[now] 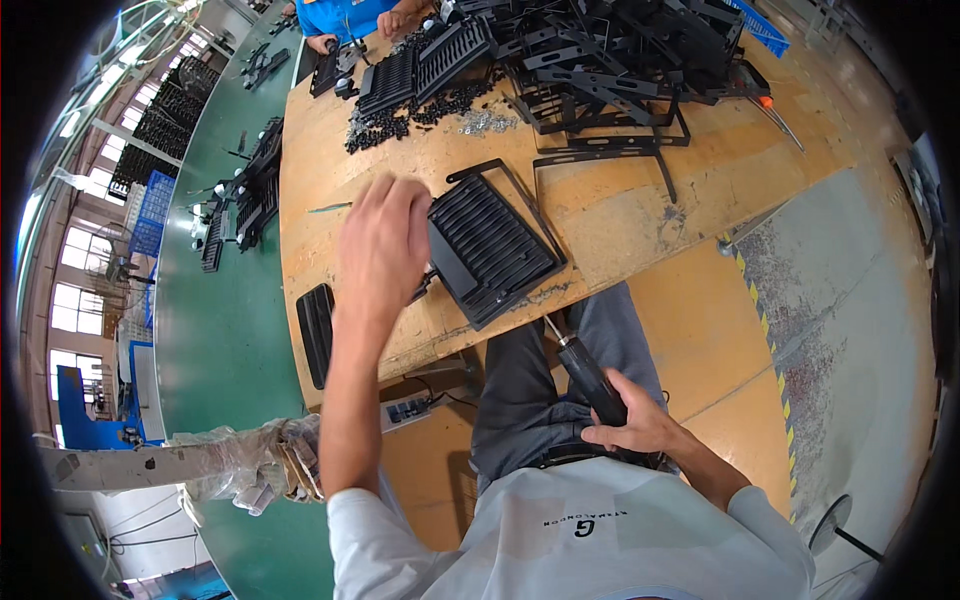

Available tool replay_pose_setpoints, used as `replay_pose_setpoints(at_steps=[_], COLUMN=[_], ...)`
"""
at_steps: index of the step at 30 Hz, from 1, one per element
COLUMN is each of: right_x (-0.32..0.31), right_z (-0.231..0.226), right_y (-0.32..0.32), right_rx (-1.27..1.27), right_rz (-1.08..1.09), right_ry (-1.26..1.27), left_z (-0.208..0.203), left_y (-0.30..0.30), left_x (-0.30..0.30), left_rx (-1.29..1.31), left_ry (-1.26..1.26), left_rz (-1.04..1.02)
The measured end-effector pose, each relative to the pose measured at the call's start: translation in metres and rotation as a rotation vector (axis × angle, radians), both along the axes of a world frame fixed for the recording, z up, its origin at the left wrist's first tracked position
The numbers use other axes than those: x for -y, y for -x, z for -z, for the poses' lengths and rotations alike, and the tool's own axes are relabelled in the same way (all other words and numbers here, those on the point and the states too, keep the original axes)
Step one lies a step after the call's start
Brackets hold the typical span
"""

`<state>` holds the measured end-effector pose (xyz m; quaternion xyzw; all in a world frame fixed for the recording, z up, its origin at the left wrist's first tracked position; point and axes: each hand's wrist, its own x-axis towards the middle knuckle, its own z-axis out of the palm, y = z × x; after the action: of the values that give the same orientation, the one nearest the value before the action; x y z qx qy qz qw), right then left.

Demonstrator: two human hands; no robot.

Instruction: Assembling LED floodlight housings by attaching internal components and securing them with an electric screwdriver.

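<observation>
A black finned metal housing (490, 240) lies slanted at the table's front edge, with a thin black bracket (530, 208) along its far and right sides. Raised at the housing's left side, my left hand (385, 235) has its fingers curled together; whatever they hold is hidden. My right hand (635, 415) is wrapped round a black power screwdriver (592, 380) low over my lap, its tip pointing up toward the table edge. To the left of my left forearm lies a long black rounded part (316, 335).
Black brackets (620, 75) form a large heap at the far right, beside a screwdriver with an orange-and-black handle (768, 102). Small black parts and screws (425, 112) lie scattered further back. Across the table, another person's hands (392, 22) work. A green bench (205, 330) runs along the left.
</observation>
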<state>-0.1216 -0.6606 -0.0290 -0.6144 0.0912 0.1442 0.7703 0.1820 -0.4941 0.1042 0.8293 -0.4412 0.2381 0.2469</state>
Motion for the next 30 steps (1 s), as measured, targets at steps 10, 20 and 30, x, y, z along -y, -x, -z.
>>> replay_pose_setpoints(at_steps=[10,20,30], right_x=[0.002,0.016,0.02], right_z=[0.005,-0.009,-0.005], right_y=[-0.001,-0.005,-0.004], right_rx=[0.005,-0.058,-0.042], right_rz=[-0.008,-0.033,0.034], right_ry=[0.111,0.149,0.103], left_z=[0.035,0.058,0.111], left_y=[-0.157,-0.224,-0.31], left_x=[0.044,0.061,0.025], left_rx=[-0.513,-0.131,-0.191], left_ry=[-0.712,-0.427,-0.378], left_rz=[-0.139,-0.182,0.195])
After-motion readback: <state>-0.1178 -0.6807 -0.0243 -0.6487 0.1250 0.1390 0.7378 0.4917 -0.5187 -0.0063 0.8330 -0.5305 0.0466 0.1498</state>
